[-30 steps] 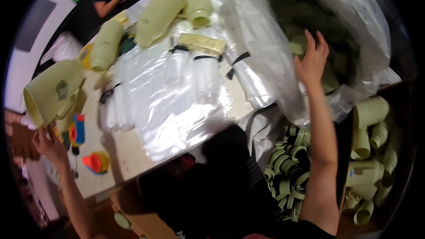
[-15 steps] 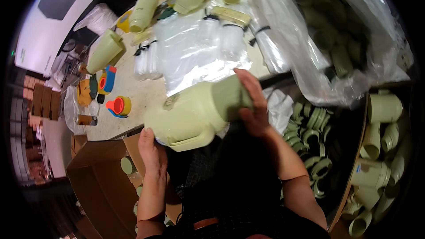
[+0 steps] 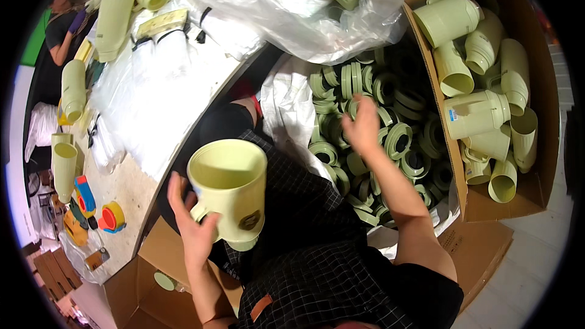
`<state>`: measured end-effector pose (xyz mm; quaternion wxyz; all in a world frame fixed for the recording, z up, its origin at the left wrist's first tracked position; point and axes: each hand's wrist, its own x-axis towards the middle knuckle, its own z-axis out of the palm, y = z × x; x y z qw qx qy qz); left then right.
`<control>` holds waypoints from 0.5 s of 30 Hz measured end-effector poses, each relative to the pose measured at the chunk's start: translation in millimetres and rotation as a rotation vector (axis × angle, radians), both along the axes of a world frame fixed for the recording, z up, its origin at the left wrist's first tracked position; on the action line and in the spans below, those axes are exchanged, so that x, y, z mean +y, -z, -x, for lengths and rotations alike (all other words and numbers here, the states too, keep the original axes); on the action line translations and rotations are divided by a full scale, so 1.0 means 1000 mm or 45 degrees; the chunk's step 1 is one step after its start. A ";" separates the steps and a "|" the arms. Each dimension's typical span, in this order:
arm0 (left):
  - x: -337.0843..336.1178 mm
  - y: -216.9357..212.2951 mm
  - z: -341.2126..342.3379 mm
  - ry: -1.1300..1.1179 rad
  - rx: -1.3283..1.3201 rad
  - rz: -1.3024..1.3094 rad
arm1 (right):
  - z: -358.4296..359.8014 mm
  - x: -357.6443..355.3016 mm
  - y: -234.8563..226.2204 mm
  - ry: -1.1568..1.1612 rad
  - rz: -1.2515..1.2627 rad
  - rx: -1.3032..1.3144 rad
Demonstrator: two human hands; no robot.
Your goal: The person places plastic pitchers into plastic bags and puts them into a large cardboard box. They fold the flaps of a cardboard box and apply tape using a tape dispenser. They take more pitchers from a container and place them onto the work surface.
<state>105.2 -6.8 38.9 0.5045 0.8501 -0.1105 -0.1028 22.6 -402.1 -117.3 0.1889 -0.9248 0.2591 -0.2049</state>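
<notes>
My left hand (image 3: 196, 231) is closed at the handle side of a pale green jug body (image 3: 234, 204), over my lap. Its wide open end faces up, showing a hollow inside, and its narrower end points down. A dark round mark shows on the wall. To the right, my right hand (image 3: 364, 127) reaches into a pile of green plastic rings (image 3: 399, 140) in a white-lined container. Thumb and fingers are apart beside one ring; the fingertips are slightly blurred, and I see nothing lifted in them.
A cardboard box (image 3: 463, 198) at right holds several jug bodies. Clear plastic (image 3: 341, 36) drapes over more green parts behind the rings. The table (image 3: 131, 207) at left bears plastic bags, jug bodies and tape dispensers. Another person (image 3: 58, 45) stands at far left.
The jug body has turned from lying sideways to open end up. My right hand has let go of it and moved right to the rings. The view has swung right.
</notes>
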 end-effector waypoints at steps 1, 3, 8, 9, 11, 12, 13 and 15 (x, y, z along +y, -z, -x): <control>0.030 0.035 0.000 -0.060 0.146 0.191 | 0.005 -0.036 0.017 0.192 0.207 0.245; 0.025 0.033 0.011 -0.067 -0.028 -0.032 | 0.032 -0.095 0.068 0.473 0.165 0.829; 0.040 0.031 0.040 -0.157 0.132 -0.020 | 0.018 -0.082 0.061 0.136 -0.022 0.956; 0.042 0.026 0.043 -0.173 0.197 0.010 | 0.013 -0.061 0.034 -0.080 -0.040 0.627; 0.041 0.017 0.034 -0.192 0.196 0.104 | -0.006 -0.015 0.000 -0.198 -0.563 0.033; 0.049 0.016 0.035 -0.183 0.286 0.139 | -0.015 0.006 -0.009 -0.174 -1.064 -0.281; 0.048 0.016 0.036 -0.184 0.244 0.117 | -0.022 0.028 -0.009 0.012 -1.709 -0.411; 0.049 0.023 0.037 -0.134 0.140 0.063 | -0.032 0.069 0.014 0.305 -2.165 -0.213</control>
